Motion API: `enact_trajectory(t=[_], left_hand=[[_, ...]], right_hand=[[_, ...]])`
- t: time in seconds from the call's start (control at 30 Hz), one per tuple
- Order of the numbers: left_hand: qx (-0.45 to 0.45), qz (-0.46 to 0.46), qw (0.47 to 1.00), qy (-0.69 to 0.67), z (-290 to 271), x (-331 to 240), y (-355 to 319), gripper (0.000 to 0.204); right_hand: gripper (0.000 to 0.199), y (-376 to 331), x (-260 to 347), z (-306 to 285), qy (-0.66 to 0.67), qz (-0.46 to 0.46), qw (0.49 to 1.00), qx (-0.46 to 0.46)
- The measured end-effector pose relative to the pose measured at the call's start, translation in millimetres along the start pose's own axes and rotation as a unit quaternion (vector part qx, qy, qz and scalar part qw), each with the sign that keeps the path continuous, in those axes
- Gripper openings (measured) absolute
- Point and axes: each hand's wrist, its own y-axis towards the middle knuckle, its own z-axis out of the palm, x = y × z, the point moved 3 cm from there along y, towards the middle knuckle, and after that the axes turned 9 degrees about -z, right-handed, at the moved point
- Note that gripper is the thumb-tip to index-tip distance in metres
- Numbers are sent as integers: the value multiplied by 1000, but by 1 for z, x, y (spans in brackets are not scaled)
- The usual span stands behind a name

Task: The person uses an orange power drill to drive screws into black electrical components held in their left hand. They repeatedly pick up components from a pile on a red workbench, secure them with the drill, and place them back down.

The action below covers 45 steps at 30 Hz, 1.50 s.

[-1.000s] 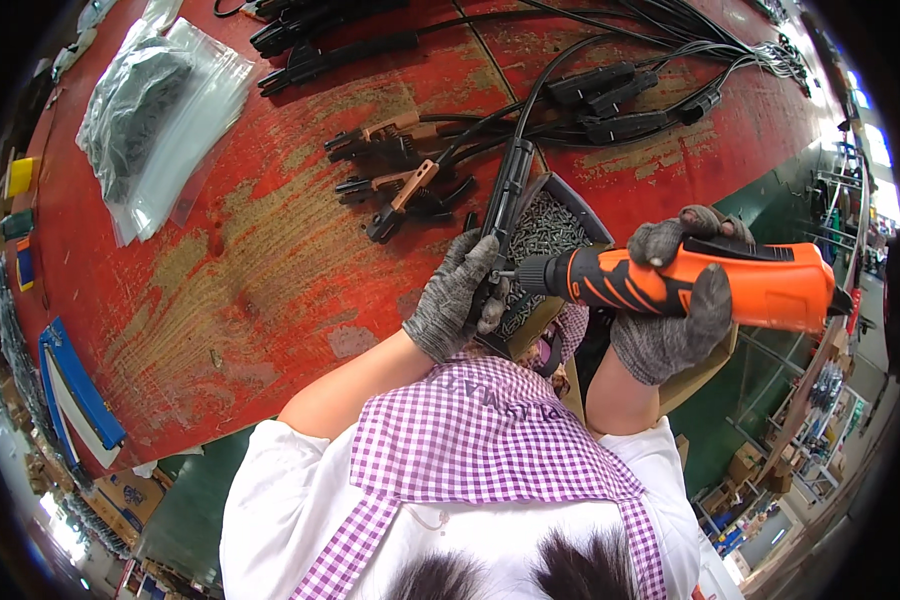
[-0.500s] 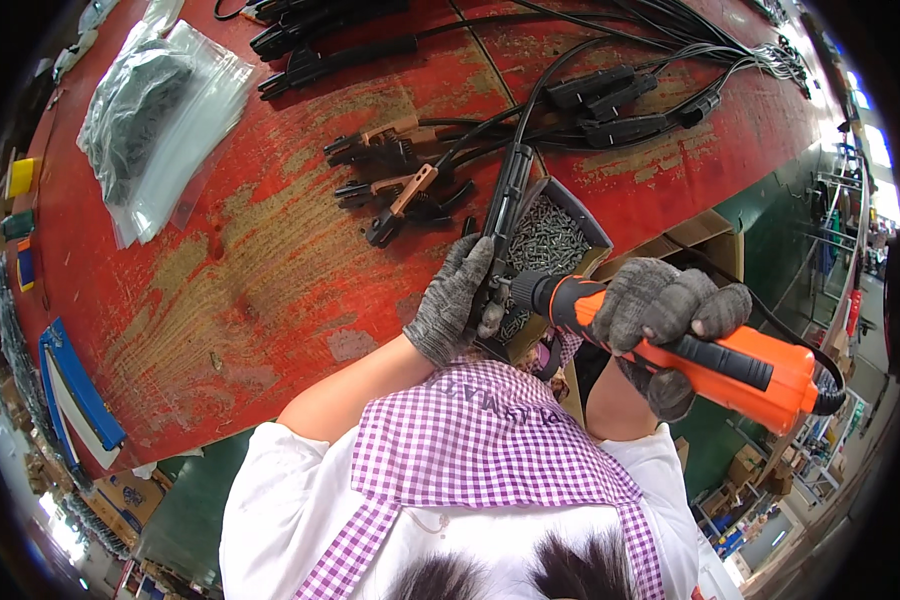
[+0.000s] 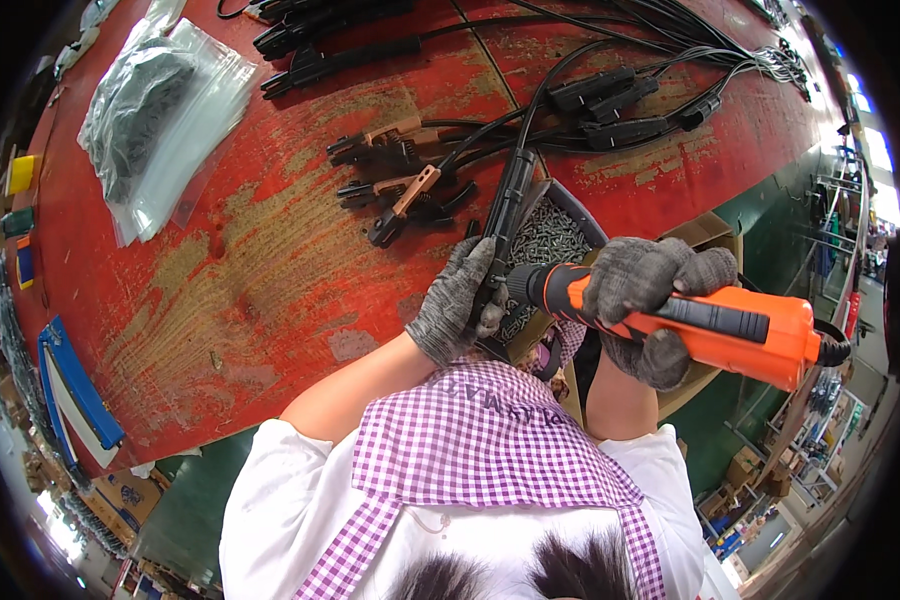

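My left hand, in a grey knit glove, is closed around a black welding electrode holder whose cable runs away to the far side. In my right hand, gloved likewise, is an orange and black electric screwdriver with a cord at its back end. Its black nose points left and meets the side of the holder beside my left fingers. The exact contact spot and the bit are hidden. Just behind the nose sits an open box of small silvery screws.
Electrode holders with copper-coloured levers lie on the worn red table. Black clamps and bundled cables lie farther back. Clear plastic bags are at far left, a blue-framed piece at the near left edge.
The screwdriver's back end has swung away from me, leaving the tool more level, and my right hand has shifted slightly with it. My left hand keeps its grip on the holder.
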Motion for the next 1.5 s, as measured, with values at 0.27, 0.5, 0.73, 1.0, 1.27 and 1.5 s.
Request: enact_trajectory(t=[0.27, 0.5, 0.73, 1.0, 1.27, 1.5], left_hand=[[-2, 1, 1000, 1, 4, -2, 2, 25], [-45, 59, 978, 193, 21, -41, -38, 43], [-288, 483, 300, 770, -15, -252, -56, 49], [-319, 206, 331, 864, 36, -176, -17, 34], [-101, 228, 626, 739, -7, -131, -25, 58], [79, 184, 836, 511, 83, -69, -63, 61]], right_hand=[[36, -23, 1, -7, -42, -12, 988, -147], [35, -33, 51, -31, 121, -68, 971, -194], [40, -62, 62, -58, -48, 27, 953, -297], [42, -81, 64, -52, -9, 63, 940, -334], [47, -79, 44, -45, 23, 155, 937, -311], [47, -88, 28, -33, 64, 331, 918, -207]])
